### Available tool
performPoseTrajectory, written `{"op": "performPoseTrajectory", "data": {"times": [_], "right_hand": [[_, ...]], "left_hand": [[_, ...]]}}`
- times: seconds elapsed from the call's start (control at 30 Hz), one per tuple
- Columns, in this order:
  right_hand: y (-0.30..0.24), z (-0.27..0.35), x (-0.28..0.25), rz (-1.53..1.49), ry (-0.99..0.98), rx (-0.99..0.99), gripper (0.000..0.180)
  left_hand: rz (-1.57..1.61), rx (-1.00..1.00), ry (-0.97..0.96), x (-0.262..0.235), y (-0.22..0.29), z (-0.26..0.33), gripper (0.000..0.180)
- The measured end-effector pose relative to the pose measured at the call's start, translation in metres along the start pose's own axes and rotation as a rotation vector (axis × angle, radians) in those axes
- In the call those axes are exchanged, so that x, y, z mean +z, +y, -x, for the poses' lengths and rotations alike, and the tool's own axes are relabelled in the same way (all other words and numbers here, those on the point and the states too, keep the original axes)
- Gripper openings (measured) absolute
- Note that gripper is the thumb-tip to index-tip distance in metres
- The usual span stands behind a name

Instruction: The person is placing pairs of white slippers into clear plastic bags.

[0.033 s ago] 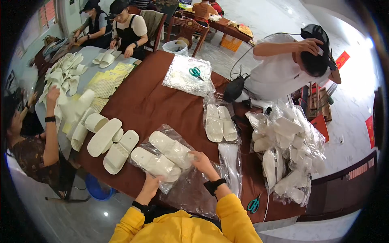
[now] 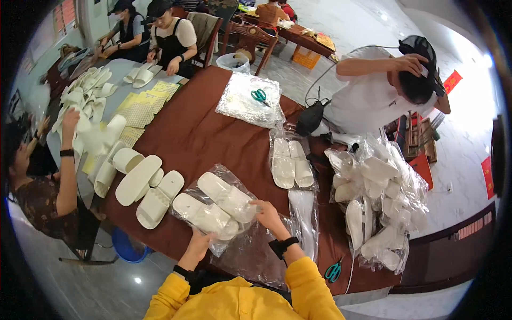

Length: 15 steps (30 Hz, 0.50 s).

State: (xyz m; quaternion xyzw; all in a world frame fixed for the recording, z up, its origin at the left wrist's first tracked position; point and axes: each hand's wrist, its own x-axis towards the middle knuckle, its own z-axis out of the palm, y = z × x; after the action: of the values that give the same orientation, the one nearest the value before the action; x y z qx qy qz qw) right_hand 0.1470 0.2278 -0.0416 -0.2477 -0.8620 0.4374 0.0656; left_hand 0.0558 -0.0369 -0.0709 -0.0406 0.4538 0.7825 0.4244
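Observation:
A pair of white slippers (image 2: 216, 207) lies inside a clear plastic bag (image 2: 234, 184) on the brown table (image 2: 202, 128), right in front of me. My left hand (image 2: 198, 241) grips the bag's near edge below the slippers. On the bag's right side, my right hand (image 2: 268, 215) holds the plastic next to the upper slipper. Yellow sleeves cover both my arms, and a dark watch sits on each wrist.
Another bagged pair (image 2: 290, 162) lies further right, and a heap of bagged slippers (image 2: 378, 202) fills the right edge. Loose slippers (image 2: 146, 189) lie to the left. Green scissors (image 2: 260, 96) rest on a stack of bags; teal scissors (image 2: 333, 271) lie nearby. Other people sit around the table.

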Motion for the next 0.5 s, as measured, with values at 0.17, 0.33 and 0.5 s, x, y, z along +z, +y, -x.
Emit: {"op": "performPoseTrajectory", "data": {"times": [0.17,0.33,0.5], "right_hand": [[-0.036,0.041,-0.026,0.023,-0.072,-0.048,0.024],[-0.091,0.103,-0.038,-0.033,-0.323,-0.301,0.021],[-0.116,0.137,-0.075,-0.227,-0.553,-0.074,0.030]], "left_hand": [[0.644,-0.301,-0.079,-0.038,0.030,0.004,0.052],[0.015,-0.125,-0.010,-0.020,0.050,-0.025,0.039],[-0.477,0.014,-0.349,0.055,0.159,-0.023,0.041]]}}
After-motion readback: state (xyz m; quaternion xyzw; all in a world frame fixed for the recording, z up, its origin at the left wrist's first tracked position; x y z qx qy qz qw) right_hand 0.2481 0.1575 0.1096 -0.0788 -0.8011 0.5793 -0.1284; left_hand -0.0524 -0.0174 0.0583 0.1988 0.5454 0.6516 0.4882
